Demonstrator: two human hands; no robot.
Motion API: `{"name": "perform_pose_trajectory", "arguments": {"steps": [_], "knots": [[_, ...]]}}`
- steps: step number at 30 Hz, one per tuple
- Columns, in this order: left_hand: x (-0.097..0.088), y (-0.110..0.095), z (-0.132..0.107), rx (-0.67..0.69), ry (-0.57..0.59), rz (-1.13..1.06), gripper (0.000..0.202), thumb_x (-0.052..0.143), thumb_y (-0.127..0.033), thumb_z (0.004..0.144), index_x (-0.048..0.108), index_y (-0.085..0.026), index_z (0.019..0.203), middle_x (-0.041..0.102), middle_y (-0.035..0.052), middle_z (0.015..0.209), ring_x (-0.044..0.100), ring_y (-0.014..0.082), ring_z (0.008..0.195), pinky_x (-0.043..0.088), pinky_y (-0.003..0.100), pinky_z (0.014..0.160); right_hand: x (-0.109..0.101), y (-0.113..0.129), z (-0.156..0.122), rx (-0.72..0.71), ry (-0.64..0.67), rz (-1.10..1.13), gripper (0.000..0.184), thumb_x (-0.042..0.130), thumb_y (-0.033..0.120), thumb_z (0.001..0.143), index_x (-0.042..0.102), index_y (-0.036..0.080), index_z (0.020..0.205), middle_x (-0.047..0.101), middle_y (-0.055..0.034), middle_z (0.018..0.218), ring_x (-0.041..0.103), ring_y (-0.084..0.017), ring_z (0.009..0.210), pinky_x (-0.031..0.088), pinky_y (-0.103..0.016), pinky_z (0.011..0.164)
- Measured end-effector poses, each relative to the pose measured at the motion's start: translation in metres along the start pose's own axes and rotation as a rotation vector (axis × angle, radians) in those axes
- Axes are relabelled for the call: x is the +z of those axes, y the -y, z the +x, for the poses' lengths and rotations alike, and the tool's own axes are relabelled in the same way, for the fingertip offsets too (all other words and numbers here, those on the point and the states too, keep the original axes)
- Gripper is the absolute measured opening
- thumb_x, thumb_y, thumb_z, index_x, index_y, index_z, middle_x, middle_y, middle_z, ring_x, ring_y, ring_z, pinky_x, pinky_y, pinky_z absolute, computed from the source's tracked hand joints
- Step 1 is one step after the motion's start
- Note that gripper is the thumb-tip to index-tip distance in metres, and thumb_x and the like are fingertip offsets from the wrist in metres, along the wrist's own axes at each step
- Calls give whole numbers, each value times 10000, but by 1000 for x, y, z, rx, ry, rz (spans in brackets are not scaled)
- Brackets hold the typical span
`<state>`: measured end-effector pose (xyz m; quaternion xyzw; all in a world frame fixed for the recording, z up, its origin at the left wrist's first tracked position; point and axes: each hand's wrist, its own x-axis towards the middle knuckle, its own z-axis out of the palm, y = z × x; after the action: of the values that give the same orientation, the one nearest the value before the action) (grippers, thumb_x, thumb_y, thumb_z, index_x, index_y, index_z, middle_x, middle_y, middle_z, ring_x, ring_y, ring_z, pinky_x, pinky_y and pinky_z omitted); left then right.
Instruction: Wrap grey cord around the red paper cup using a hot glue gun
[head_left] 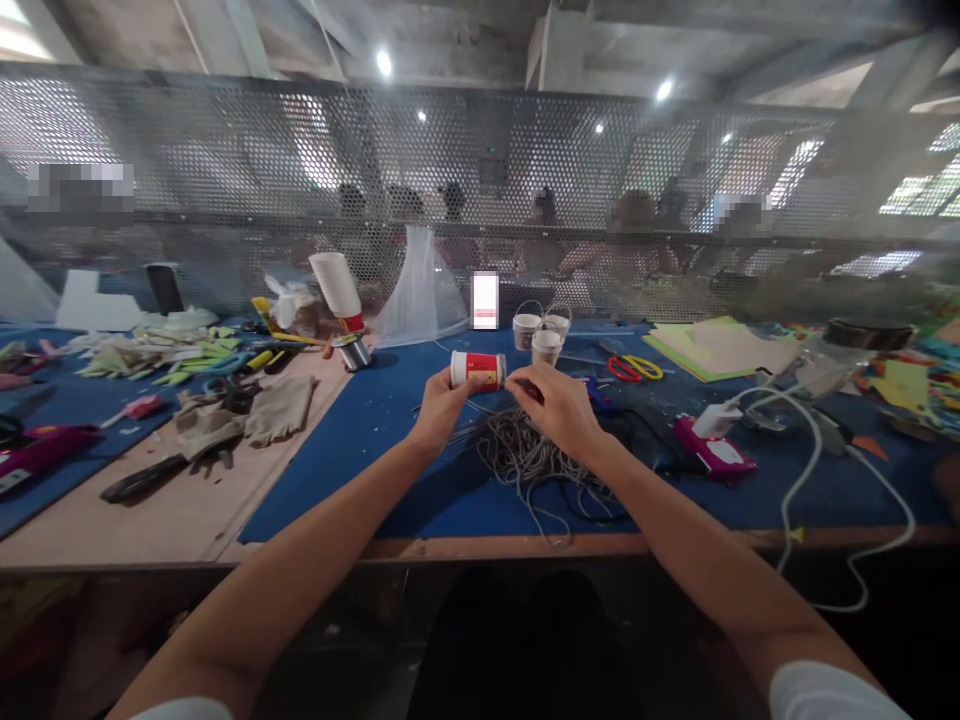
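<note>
My left hand is closed around a white and red paper cup, which lies on its side in the air above the blue mat. At the cup's right end, my right hand has its fingertips pinched together. What those fingers hold is too small to make out. Below the hands lies a tangled heap of grey cord. Just beyond them stand three small cups with thin looped handles, wrapped in something greyish. A blue tool lies partly hidden behind my right hand.
A stack of paper cups leans on the left, near gloves and a black-handled tool. Scissors, coloured sheets and a magenta power strip with a white cable lie right. A perforated screen rises behind; people sit beyond.
</note>
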<state>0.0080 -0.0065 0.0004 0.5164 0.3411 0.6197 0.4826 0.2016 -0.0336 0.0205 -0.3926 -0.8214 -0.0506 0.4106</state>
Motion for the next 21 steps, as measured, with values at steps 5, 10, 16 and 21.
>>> {"name": "perform_pose_trajectory", "arguments": {"steps": [5, 10, 16, 21], "knots": [[0, 0, -1, -4, 40, 40, 291, 824, -337, 711, 775, -134, 913, 752, 53, 833, 641, 164, 748, 504, 303, 799, -2, -5, 4, 7, -66, 34, 173, 551, 361, 999, 675, 241, 1010, 670, -16, 868, 602, -141, 736, 448, -279, 690], [0, -1, -3, -11, 82, 48, 261, 807, -321, 729, 773, -139, 913, 746, 50, 837, 633, 158, 753, 493, 292, 799, -2, -8, 5, 4, -100, 61, 122, 590, 331, 980, 681, 249, 988, 645, -5, 842, 572, -134, 723, 451, -275, 691], [1, -2, -4, -18, 97, 54, 250, 802, -308, 729, 769, -145, 916, 744, 43, 835, 634, 159, 756, 495, 294, 791, -2, -8, 7, 35, -106, 81, 109, 593, 321, 976, 685, 262, 982, 666, -12, 870, 580, -137, 731, 457, -277, 704], [2, -2, -5, -20, 119, 38, 228, 800, -308, 741, 765, -151, 904, 746, 40, 851, 633, 151, 752, 497, 298, 799, -2, -9, 10, 48, -120, 99, 125, 603, 346, 968, 692, 259, 960, 650, -10, 834, 580, -141, 730, 457, -279, 702]]}}
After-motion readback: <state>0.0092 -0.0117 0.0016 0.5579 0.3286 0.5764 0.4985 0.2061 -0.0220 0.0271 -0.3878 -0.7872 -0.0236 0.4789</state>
